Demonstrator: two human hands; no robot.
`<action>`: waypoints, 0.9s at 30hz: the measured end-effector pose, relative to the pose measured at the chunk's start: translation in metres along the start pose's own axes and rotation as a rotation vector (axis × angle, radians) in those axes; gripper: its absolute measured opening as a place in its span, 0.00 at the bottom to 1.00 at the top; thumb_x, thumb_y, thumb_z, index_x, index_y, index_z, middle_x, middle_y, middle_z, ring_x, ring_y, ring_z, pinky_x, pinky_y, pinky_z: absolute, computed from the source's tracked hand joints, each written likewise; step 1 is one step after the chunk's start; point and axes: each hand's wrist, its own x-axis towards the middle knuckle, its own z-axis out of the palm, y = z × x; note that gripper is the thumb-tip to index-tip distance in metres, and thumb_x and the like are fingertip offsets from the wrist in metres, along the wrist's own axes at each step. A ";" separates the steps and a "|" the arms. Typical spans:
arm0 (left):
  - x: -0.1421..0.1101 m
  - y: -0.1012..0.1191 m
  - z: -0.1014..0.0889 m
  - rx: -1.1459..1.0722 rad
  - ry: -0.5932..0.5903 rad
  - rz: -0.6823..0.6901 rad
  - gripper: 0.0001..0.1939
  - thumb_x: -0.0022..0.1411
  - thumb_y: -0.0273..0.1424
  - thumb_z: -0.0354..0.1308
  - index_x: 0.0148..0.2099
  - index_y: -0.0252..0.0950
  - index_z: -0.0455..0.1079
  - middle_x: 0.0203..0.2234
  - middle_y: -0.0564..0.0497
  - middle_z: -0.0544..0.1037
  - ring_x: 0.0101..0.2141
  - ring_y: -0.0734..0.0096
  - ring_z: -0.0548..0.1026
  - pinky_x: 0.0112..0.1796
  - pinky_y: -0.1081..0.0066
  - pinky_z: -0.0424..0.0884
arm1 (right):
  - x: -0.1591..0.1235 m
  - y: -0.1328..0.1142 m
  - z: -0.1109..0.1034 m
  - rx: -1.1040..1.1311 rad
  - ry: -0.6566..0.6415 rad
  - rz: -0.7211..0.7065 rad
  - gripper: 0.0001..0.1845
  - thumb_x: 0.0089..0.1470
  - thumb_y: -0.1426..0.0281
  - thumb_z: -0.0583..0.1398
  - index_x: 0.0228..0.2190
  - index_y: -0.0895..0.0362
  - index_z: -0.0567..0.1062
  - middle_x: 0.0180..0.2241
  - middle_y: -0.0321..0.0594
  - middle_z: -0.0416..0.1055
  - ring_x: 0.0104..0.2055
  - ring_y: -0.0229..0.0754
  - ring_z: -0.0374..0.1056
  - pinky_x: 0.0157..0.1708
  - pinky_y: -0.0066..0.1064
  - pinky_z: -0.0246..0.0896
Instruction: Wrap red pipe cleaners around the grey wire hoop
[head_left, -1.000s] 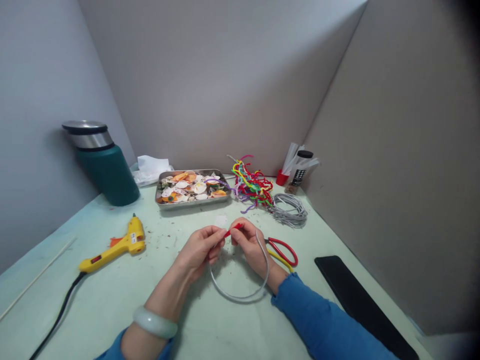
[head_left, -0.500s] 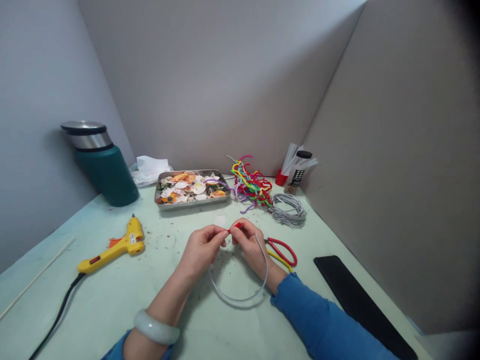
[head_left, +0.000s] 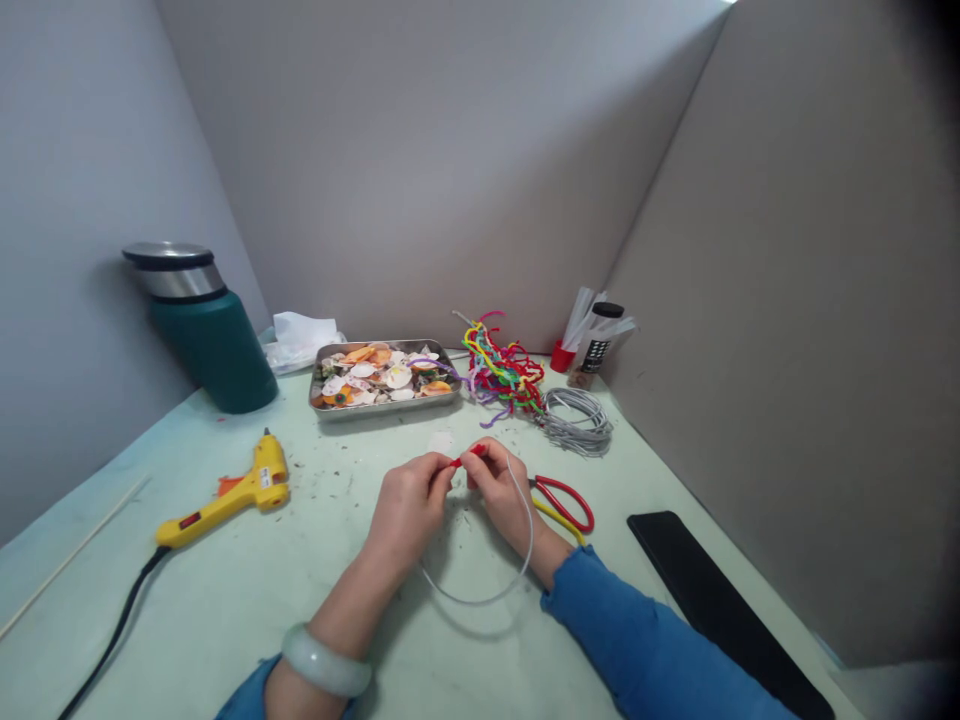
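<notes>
Between my two hands, a short red pipe cleaner (head_left: pixel 456 463) is pinched at its ends, close above the table. My left hand (head_left: pixel 406 505), with a pale bangle on the wrist, has thumb and fingers closed on the left end. On the other end my right hand (head_left: pixel 501 492) is closed, with a bit of red showing past the thumb. A thin grey wire (head_left: pixel 480 604) curves in a loop below the hands, its ends running to them; how it meets the red piece is hidden. Scissors (head_left: pixel 562 488) with red and yellow handles lie beside my right wrist, blades covered.
A yellow glue gun (head_left: pixel 225 505) lies left, its cord trailing forward. Behind are a green bottle (head_left: pixel 214 350), a metal tray (head_left: pixel 386 408) of shells, tangled pipe cleaners (head_left: pixel 506 370), coiled wire (head_left: pixel 577 420) and a black-lidded jar (head_left: pixel 596 350). A black strip (head_left: pixel 720 600) lies right.
My left hand has rolled over, its back now turned more upward, and the forearm has shifted slightly right. The wire loop has swung a little. My right hand stays nearly still.
</notes>
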 end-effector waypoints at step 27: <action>0.003 -0.001 -0.003 0.115 -0.184 -0.086 0.14 0.58 0.34 0.49 0.26 0.35 0.72 0.16 0.55 0.70 0.19 0.75 0.63 0.23 0.76 0.55 | 0.000 0.008 0.000 -0.076 0.027 -0.008 0.12 0.54 0.62 0.57 0.25 0.56 0.66 0.19 0.30 0.60 0.22 0.34 0.56 0.23 0.26 0.52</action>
